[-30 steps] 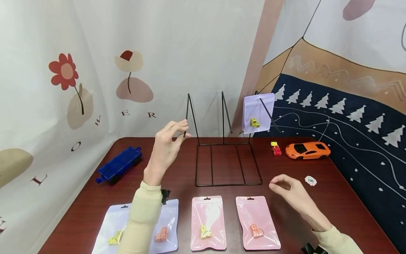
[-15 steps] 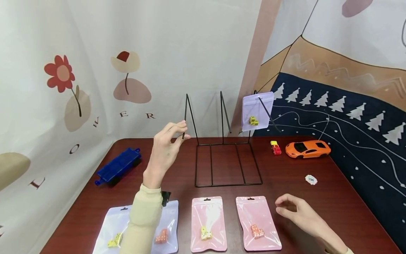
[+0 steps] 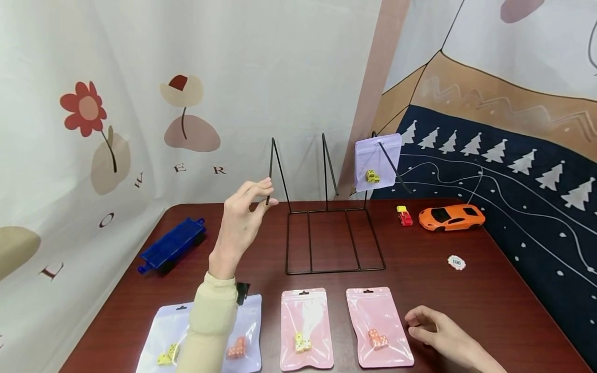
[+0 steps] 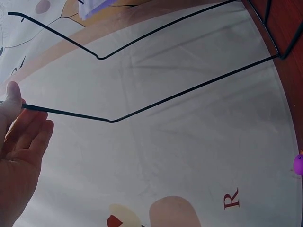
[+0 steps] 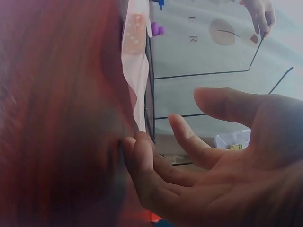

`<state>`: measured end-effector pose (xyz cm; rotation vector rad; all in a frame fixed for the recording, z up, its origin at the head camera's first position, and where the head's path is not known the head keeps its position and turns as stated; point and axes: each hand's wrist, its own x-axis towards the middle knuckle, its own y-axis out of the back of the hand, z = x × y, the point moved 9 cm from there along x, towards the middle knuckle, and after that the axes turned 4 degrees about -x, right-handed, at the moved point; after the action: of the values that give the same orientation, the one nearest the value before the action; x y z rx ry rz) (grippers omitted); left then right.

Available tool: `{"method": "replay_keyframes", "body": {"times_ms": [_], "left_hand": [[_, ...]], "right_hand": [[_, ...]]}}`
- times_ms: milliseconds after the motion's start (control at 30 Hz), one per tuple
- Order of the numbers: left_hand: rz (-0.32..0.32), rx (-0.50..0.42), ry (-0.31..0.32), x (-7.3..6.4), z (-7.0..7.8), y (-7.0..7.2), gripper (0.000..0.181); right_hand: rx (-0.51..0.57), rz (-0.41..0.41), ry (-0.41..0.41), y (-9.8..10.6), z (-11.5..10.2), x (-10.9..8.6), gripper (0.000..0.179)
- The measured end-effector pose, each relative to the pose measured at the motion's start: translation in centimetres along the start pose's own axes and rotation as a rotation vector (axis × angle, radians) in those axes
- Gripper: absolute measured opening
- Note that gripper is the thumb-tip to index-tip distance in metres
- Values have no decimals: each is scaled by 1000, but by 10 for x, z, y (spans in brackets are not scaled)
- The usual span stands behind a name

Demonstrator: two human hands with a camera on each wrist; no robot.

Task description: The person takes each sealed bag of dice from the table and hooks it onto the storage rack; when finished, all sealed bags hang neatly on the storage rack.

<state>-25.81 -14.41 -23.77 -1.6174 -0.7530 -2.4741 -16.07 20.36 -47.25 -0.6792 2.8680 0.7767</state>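
Observation:
My left hand [image 3: 240, 223] pinches the front tip of the left hook of a black wire display rack [image 3: 336, 271]; the left wrist view shows thumb and fingers at the end of that hook [image 4: 66, 113]. At the right edge of a pink zip pouch [image 3: 373, 311] with orange dice, my right hand [image 3: 440, 332] is low over the table, fingers loosely bent. In the right wrist view its fingertips are right by the pouch edge [image 5: 135, 71], thumb apart. Beside it lies another pink pouch [image 3: 291, 316] with pale dice. A lilac pouch [image 3: 366, 150] with yellow dice hangs on the right hook.
Two lilac pouches with dice, the left one [image 3: 160, 321] and the right one [image 3: 252, 316], lie partly under my left sleeve [image 3: 210, 321]. A blue trailer [image 3: 172, 243] stands at left. An orange car [image 3: 452, 217], a small red toy car [image 3: 404, 217] and a chip [image 3: 456, 262] are at right.
My right hand has moved down toward the table and the right edge of the right pink pouch. The left hand keeps its pinch on the hook tip. The view has shifted slightly.

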Motion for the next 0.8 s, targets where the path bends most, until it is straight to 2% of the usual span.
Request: {"method": "replay_keyframes", "body": {"times_ms": [400, 500, 633, 733, 800], "left_hand": [[-8, -17, 24, -3, 0, 0, 20], [-15, -23, 23, -4, -1, -1, 22], [-21, -32, 25, -4, -1, -1, 21], [-21, -29, 28, -3, -1, 0, 20], [-16, -24, 25, -3, 0, 1, 20]], "right_hand": [[155, -82, -22, -20, 7, 6, 27], [163, -104, -24, -23, 8, 8, 27], [152, -127, 41, -25, 4, 10, 25], [129, -118, 80, -24, 0, 11, 24], [126, -98, 70, -22, 0, 11, 24]]}}
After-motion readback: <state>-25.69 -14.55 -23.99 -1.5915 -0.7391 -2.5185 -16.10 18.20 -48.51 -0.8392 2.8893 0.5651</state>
